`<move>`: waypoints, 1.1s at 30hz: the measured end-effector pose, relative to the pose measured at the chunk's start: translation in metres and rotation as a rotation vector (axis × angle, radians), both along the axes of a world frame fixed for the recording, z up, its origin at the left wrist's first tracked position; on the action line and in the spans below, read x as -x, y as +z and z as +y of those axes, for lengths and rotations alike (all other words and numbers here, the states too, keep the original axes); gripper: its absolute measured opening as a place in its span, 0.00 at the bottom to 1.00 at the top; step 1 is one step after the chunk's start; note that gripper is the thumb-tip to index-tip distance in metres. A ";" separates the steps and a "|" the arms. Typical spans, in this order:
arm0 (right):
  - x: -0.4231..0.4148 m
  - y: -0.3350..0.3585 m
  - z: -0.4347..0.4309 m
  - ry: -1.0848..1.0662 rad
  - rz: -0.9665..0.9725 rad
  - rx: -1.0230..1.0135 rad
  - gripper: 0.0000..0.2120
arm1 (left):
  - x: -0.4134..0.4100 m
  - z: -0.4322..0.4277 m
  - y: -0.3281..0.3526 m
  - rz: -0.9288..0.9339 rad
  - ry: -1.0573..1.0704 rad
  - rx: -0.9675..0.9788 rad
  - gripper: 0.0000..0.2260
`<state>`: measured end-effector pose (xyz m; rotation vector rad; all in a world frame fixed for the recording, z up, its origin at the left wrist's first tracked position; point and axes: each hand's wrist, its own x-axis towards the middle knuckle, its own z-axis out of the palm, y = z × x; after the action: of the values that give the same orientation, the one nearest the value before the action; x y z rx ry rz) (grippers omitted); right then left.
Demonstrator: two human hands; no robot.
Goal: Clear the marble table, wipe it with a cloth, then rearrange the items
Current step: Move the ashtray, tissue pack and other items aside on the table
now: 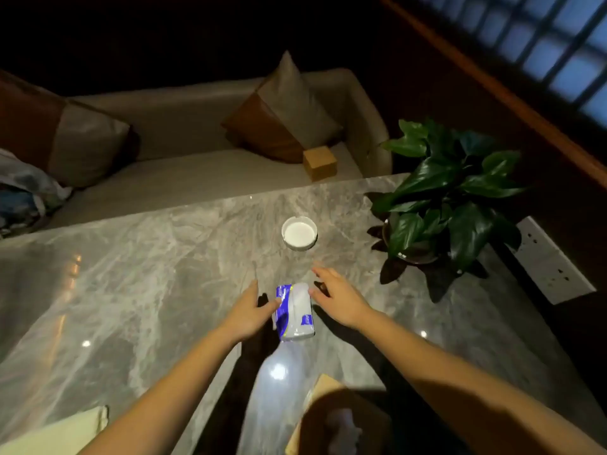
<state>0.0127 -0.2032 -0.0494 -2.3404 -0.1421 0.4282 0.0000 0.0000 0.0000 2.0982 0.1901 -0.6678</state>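
A soft tissue pack (297,311), white with blue print, lies on the grey marble table (147,274) near the middle. My left hand (248,311) is at its left side, thumb touching the wrapper, fingers apart. My right hand (340,298) hovers just to the pack's right with fingers spread and nothing in it. Beyond the pack stands a round white ashtray (299,233). A pale yellow cloth (62,431) lies at the near left edge of the table.
A potted green plant (450,198) stands on the table's right side, a white power strip (551,261) beyond it. A wooden tissue box (341,418) sits near me at the bottom. Behind the table is a sofa (197,172) with cushions and a small wooden box (320,162).
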 end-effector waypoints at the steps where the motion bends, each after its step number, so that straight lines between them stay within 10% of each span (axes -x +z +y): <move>1: 0.002 -0.008 0.004 -0.055 0.069 -0.039 0.26 | 0.003 -0.005 -0.008 0.040 0.015 -0.031 0.30; 6: 0.007 -0.041 0.015 -0.264 0.215 -0.140 0.22 | 0.007 -0.019 -0.041 0.177 0.161 0.084 0.04; 27: -0.026 -0.051 -0.062 -0.547 0.029 -0.103 0.21 | -0.054 -0.108 -0.087 0.031 0.116 0.135 0.22; 30: -0.036 -0.050 -0.064 -0.627 -0.349 0.129 0.15 | -0.063 -0.093 -0.092 0.144 0.227 0.225 0.24; 33: -0.071 -0.043 -0.062 -0.528 -0.424 -0.071 0.14 | -0.081 -0.072 -0.090 0.120 0.461 0.282 0.16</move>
<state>0.0833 -0.2656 -0.0924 -2.2537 0.2544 -0.3277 0.0810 -0.0722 -0.0902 1.6636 0.5921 -0.5052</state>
